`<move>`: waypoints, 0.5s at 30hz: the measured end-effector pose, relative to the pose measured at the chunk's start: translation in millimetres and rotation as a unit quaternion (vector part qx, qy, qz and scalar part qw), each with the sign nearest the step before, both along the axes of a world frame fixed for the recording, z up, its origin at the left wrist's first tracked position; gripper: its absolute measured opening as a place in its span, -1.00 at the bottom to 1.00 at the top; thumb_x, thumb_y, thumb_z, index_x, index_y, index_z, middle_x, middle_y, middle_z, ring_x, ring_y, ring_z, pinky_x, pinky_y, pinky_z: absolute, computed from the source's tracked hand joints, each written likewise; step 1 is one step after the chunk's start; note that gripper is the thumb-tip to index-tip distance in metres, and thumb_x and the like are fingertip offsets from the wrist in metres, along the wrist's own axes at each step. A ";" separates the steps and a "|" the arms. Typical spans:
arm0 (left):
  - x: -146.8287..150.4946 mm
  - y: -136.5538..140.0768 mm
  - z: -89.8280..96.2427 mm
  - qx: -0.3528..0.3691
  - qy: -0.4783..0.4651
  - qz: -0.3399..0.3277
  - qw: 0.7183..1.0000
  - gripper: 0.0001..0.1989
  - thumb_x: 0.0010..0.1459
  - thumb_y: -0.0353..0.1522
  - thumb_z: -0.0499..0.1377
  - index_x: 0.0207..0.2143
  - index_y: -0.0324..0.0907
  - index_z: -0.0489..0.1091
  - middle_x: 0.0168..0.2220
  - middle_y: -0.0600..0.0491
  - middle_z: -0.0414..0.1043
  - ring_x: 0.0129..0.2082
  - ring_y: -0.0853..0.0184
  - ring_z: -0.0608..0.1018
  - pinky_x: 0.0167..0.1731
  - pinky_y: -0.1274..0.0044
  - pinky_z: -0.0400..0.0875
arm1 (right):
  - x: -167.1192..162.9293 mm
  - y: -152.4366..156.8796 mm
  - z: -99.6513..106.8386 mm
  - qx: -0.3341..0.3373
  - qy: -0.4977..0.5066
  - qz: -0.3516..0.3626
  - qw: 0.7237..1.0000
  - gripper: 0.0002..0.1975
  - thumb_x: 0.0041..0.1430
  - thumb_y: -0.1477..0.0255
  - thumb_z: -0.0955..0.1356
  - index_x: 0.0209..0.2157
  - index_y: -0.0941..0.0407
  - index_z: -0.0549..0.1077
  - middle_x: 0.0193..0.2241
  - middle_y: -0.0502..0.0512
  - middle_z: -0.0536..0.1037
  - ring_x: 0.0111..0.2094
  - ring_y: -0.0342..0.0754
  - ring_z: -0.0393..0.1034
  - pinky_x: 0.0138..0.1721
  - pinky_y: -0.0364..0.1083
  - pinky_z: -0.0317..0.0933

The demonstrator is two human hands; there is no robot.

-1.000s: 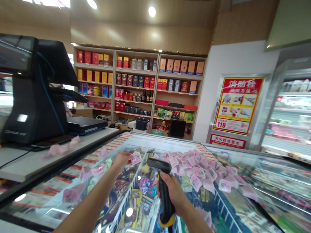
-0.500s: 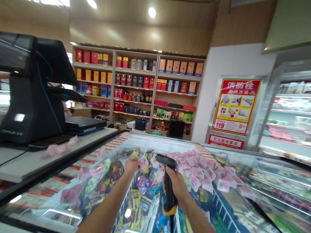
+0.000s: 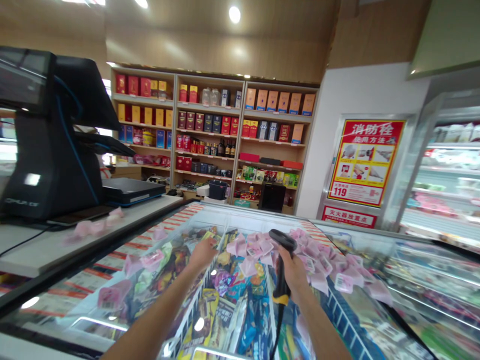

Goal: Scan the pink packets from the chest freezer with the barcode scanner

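Observation:
My right hand (image 3: 294, 267) grips a black and yellow handheld barcode scanner (image 3: 283, 240) by its handle, with its cord trailing down. The scanner's head is above a pile of pink paper labels (image 3: 309, 250), some with printed barcodes. Over the left part of the freezer glass is my left hand (image 3: 203, 252). Its fingers are loosely bent and a little apart, with no label visible in them. Just right of that hand lies the nearest pink label (image 3: 236, 245). Under the glass are colourful packaged goods (image 3: 225, 315) in white wire baskets.
A chest freezer (image 3: 240, 214) with a glass top is in front of me. To the left, a counter (image 3: 146, 212) bears a black checkout terminal (image 3: 48, 145) and several pink labels (image 3: 97, 227). More labels (image 3: 114, 294) lie on the left glass. Shelves (image 3: 208, 127) of boxes stand behind.
The pink barcode label that was at my left fingertips no longer shows there. My right hand has moved the scanner to the right and away from my left hand.

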State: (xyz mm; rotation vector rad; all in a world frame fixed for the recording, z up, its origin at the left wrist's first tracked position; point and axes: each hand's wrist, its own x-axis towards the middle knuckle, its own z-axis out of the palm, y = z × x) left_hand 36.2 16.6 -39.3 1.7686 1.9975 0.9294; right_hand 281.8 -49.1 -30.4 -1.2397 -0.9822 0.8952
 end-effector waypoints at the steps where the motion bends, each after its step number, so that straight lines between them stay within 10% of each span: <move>1: -16.6 -5.3 4.7 -0.017 0.035 0.008 0.999 -0.69 0.08 -0.28 0.06 -0.12 -0.20 0.27 -0.12 0.00 0.33 -0.18 0.31 0.42 -0.21 0.35 0.34 | -2.5 -1.1 -0.3 -0.001 0.002 0.012 1.000 -0.63 -0.10 0.11 0.28 -0.68 0.13 0.24 -0.83 -0.09 0.25 -0.76 -0.19 0.15 -0.70 -0.19 0.04; 8: -115.3 -28.8 23.8 -0.094 0.196 0.088 0.972 -0.72 -0.23 -0.34 0.19 -0.39 -0.30 0.38 -0.25 -0.28 0.43 -0.20 -0.09 0.43 -0.30 0.26 0.28 | -25.9 -19.1 5.8 -0.009 0.032 0.115 0.993 -0.63 -0.09 0.12 0.29 -0.60 0.17 0.28 -0.76 -0.06 0.31 -0.74 -0.22 0.18 -0.70 -0.21 0.05; 15: -99.8 -25.2 18.4 -0.054 0.218 0.017 0.974 -0.47 -0.33 -0.43 0.20 -0.17 -0.24 0.31 -0.30 -0.14 0.47 -0.26 0.08 0.48 -0.33 0.43 0.30 | -41.8 -33.8 9.9 -0.011 0.026 0.176 0.984 -0.60 -0.07 0.10 0.26 -0.64 0.18 0.28 -0.78 -0.05 0.29 -0.73 -0.23 0.18 -0.68 -0.22 0.04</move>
